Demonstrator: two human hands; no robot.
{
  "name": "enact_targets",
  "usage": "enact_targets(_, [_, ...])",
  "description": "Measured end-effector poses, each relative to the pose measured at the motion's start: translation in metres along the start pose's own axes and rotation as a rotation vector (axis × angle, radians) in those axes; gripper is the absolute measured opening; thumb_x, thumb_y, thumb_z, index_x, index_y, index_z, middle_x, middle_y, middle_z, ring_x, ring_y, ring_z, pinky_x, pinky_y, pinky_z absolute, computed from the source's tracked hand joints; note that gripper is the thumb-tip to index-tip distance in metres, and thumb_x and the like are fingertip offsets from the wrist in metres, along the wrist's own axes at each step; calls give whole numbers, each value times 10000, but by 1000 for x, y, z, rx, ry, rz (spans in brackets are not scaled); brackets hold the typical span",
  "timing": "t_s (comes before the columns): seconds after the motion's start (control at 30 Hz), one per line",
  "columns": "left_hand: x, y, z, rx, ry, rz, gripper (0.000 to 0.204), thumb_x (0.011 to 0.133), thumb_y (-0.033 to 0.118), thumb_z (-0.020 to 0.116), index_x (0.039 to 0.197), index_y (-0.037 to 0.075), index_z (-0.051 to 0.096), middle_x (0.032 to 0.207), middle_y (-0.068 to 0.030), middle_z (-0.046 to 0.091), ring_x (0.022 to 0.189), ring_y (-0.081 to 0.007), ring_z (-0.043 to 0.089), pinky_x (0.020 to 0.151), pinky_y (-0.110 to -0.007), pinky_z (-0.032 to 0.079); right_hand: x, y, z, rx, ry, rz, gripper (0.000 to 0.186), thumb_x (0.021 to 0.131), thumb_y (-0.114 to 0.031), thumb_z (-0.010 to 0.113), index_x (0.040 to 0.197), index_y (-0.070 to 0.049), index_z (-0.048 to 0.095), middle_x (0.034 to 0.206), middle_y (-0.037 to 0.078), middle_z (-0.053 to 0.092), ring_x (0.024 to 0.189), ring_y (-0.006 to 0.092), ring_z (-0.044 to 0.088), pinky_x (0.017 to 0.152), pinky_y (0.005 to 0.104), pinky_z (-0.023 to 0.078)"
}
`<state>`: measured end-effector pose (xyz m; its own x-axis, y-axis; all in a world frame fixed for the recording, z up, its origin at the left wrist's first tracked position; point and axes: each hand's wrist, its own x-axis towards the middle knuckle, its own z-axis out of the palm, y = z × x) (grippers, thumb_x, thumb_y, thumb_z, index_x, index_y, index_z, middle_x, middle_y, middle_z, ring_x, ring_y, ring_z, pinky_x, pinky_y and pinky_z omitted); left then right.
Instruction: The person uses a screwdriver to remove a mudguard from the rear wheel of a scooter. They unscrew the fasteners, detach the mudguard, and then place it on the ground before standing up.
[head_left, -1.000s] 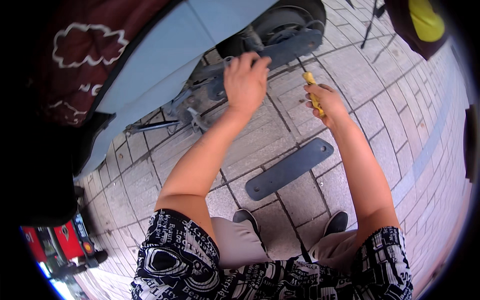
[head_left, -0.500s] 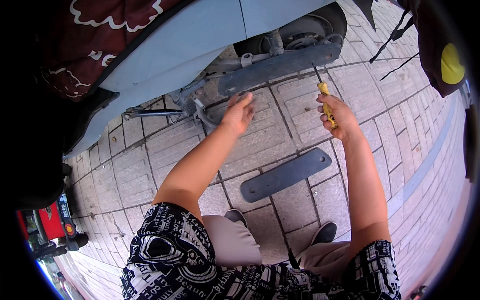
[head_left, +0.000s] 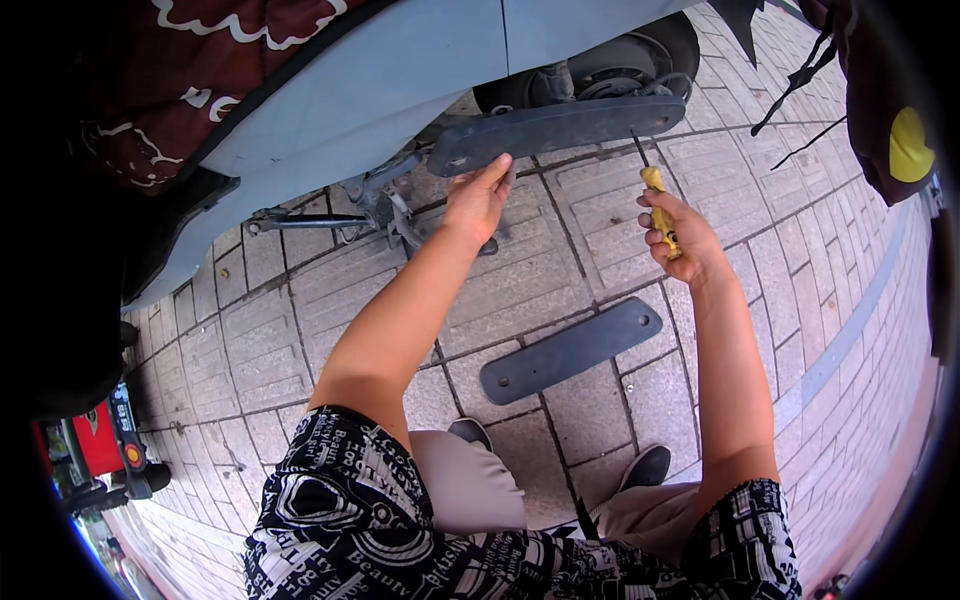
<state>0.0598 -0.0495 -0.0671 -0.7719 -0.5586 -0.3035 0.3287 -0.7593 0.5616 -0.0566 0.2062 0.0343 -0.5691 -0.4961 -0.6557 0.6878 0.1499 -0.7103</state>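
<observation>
A light blue scooter (head_left: 400, 80) stands in front of me with a long dark grey footboard panel (head_left: 560, 128) along its lower side. My left hand (head_left: 478, 200) reaches up to the left end of that panel and touches its underside, fingers apart. My right hand (head_left: 675, 235) grips a yellow-handled screwdriver (head_left: 658, 205), whose shaft points up at the right part of the panel. A second, similar dark grey panel (head_left: 570, 350) lies flat on the paving between my arms.
The scooter's side stand and frame parts (head_left: 350, 210) sit left of my left hand, its rear wheel (head_left: 620, 60) behind the panel. A red vehicle (head_left: 95, 440) is at the lower left. My shoes (head_left: 645, 465) rest on grey paving bricks. A dark bag (head_left: 890, 110) hangs upper right.
My left hand dropped from the scooter's frame to the panel's left end. My right hand with the screwdriver stayed raised near the panel's right part. The view shifted.
</observation>
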Motion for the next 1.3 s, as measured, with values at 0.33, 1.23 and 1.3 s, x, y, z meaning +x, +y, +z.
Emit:
enact_targets(0.33, [1,-9,3,36,-3,85,177,809,8,722,950,67,635,1000,-39,661,974,-190,613,887,-323,508,-3,-4,-1,-4,-2,36,258,864,-280,645,1009,-86,556,790,33,519,538,59,429,374,145,310])
enact_targets(1.23, [-10,-10,21,304,116,297,138,799,54,749,905,24,666,879,-39,674,783,-152,637,721,-293,548,5,24,-14,-1023,602,-829,355,841,-295,638,1089,-42,616,882,157,646,755,325,640,670,400,512])
enact_targets(1.3, [-10,-9,22,311,122,304,128,798,62,752,883,13,670,848,-42,672,752,-149,634,696,-286,548,4,28,-11,-1106,664,-929,341,868,-294,610,1116,-61,617,928,175,647,816,374,633,731,437,503])
